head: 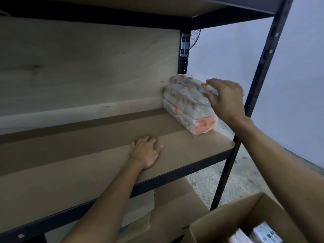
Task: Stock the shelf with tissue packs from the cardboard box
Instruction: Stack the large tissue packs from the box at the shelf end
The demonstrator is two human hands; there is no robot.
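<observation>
A stack of white and orange tissue packs (188, 104) sits at the right end of the brown shelf board (87, 155), against the back panel. My right hand (223, 99) is on the top pack, thumb on its near end and fingers over its top. My left hand (146, 151) rests flat on the shelf board, fingers spread, left of the stack and apart from it. An open cardboard box (226, 223) stands at the lower right, with more packs (257, 234) blurred inside it.
Black metal uprights (259, 81) frame the right side of the rack, and another shelf board (122, 4) runs overhead. Flat cardboard (168, 213) lies on the lower level. A round fan (194, 38) shows behind the back post. Speckled floor and a pale wall lie to the right.
</observation>
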